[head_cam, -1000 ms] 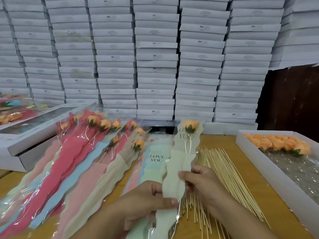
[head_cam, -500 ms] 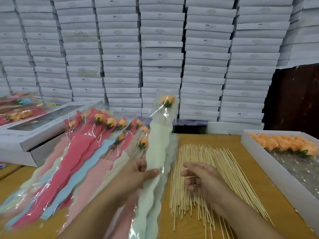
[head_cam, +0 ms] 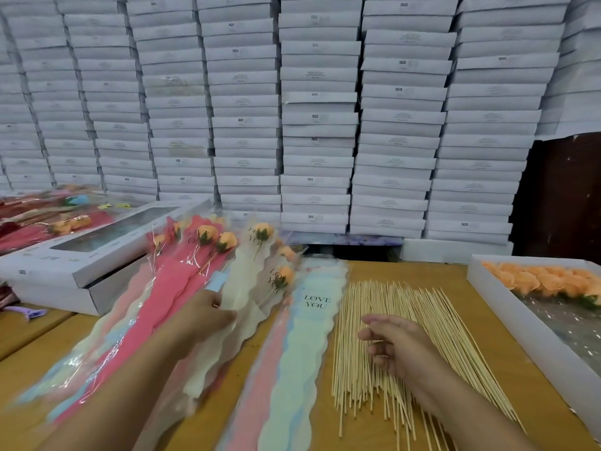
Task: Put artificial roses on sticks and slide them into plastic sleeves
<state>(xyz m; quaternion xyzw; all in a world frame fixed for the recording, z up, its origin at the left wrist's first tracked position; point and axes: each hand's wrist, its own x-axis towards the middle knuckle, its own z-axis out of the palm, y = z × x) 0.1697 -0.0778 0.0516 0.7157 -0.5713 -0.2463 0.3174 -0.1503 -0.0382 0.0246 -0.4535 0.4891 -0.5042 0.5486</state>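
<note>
My left hand pinches a cream sleeve with an orange rose at its top, laid on the fanned pile of filled sleeves. My right hand hovers with loosely curled fingers over the spread of wooden sticks and holds nothing. Between the hands lies a stack of empty sleeves, the top one pale blue and printed "LOVE YOU". Loose orange rose heads fill the far end of a white box on the right.
A wall of stacked white boxes stands behind the wooden table. A white window-lid box sits at the left, with more wrapped flowers beyond it. A purple clip lies at the left edge.
My left hand carried the cream sleeved rose up and leftward and laid it on the pile of filled sleeves. My right hand let go of it and now hangs over the sticks.
</note>
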